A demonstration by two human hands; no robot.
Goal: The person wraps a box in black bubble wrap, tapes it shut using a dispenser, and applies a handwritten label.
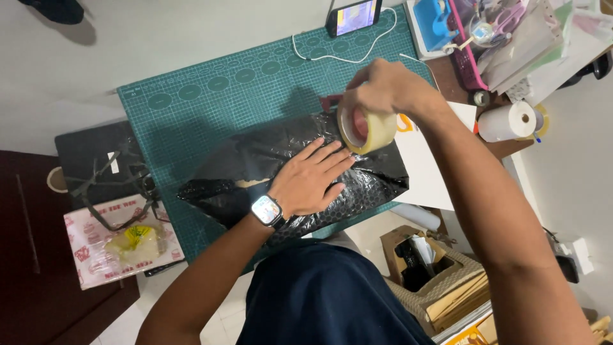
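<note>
While pressed flat on a black bubble-wrap parcel (281,172) at mid-frame, left hand (313,182) with fingers (332,163) spread wide and straight, gripping nothing, a smartwatch (267,210) at the wrist. Right hand (383,86) just above and to the right, fingers curled tight round a roll of clear packing tape (367,130), held on edge against the parcel's upper right part.

Counted: two hands, one tape roll, one black parcel, one green cutting mat (211,102), one phone (353,16), one white cable (338,56), one roll of white paper (507,121), one pink-printed bag (96,255).

Parcel directly under the left palm and fingertips, touching them; tape roll just beyond those fingertips, nearly touching, and wrapped by the right hand from above.

Parcel glossy, crinkled, dotted with small bubbles along its lower edge, roughly oblong and lying slantwise across the mat from lower left to upper right. Tape roll yellowish and see-through, with a reddish core.

Phone standing at the top edge of the frame with screen lit, cable looping below it on the mat. Paper roll at right, well apart from the parcel. Pink-printed bag at lower left, with a yellowish lump on top.
</note>
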